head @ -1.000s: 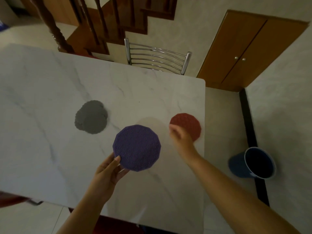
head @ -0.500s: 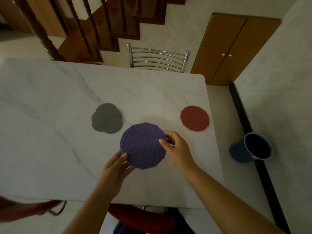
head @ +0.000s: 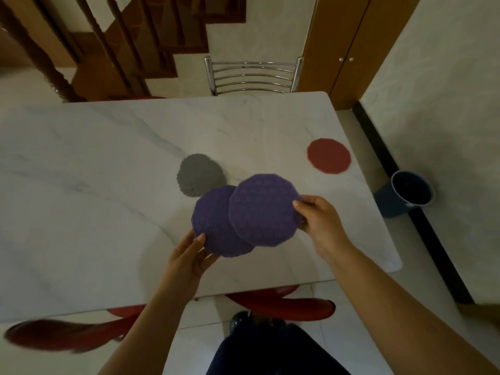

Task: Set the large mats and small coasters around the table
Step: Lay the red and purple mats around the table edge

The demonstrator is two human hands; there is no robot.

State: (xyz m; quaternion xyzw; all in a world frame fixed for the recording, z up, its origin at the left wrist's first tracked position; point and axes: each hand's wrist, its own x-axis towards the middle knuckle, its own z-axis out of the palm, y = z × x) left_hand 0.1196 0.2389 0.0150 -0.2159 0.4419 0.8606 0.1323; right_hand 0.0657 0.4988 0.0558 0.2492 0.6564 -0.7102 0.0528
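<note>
Two purple mats hang above the white marble table (head: 94,169), overlapping. My right hand (head: 318,219) pinches the upper purple mat (head: 263,209) at its right edge. My left hand (head: 189,259) holds the lower purple mat (head: 213,231) at its bottom left edge, thumb on top. A grey stack of mats (head: 198,175) lies on the table just behind them. A red mat (head: 328,156) lies flat near the table's right edge.
A metal-backed chair (head: 253,75) stands at the far side. Red chair seats (head: 284,303) poke out under the near edge. A dark blue bucket (head: 408,192) sits on the floor to the right, by the wall. A wooden cabinet (head: 349,47) stands behind.
My right hand left the red mat, came to the purple stack and has pulled the top purple mat off to the right, so two purple mats now show.
</note>
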